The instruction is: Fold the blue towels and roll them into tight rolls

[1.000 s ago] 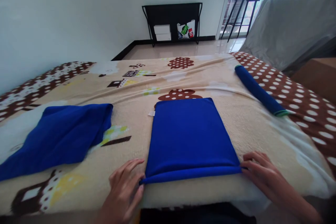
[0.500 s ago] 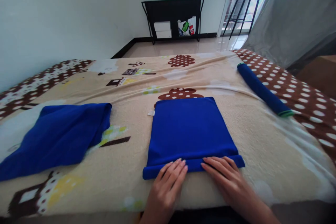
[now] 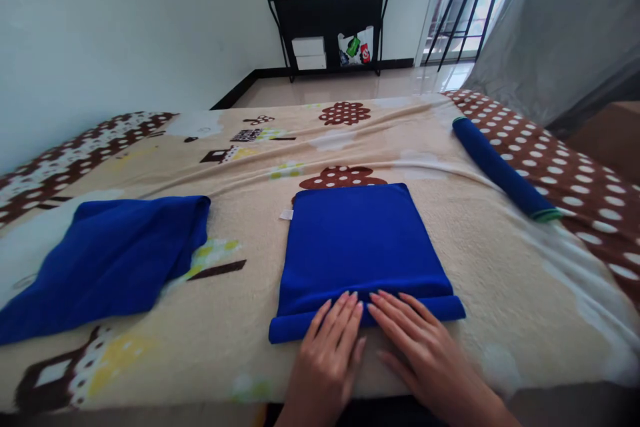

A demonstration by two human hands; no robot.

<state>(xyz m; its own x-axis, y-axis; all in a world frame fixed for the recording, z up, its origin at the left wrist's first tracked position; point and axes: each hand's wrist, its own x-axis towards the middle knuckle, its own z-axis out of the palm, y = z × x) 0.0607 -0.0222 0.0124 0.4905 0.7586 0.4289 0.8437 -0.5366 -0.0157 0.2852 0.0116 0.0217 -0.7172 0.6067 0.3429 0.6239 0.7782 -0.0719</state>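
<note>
A blue towel [image 3: 361, 237] lies flat in front of me, its near edge rolled into a thick tube and a white tag on its left side. My left hand [image 3: 327, 340] rests flat on the roll, left of the middle, fingers stretched forward. Just right of it, my right hand [image 3: 417, 340] presses on the same roll with fingers extended. Neither hand is closed around the cloth. A second blue towel [image 3: 115, 257] lies loosely folded at the left. Toward the right is a rolled blue towel [image 3: 503, 170] with green edging at its ends.
Everything lies on a patterned beige blanket [image 3: 240, 193] with brown polka-dot borders. Beyond it, a black rack [image 3: 327, 13] holds white boxes and a printed bag. A black stool [image 3: 465, 13] and a grey-covered bulky object [image 3: 560, 40] stand at the back right.
Both hands have moved slightly forward over the roll, and my right hand has slid left, closer to my left hand. The other towels stay in place.
</note>
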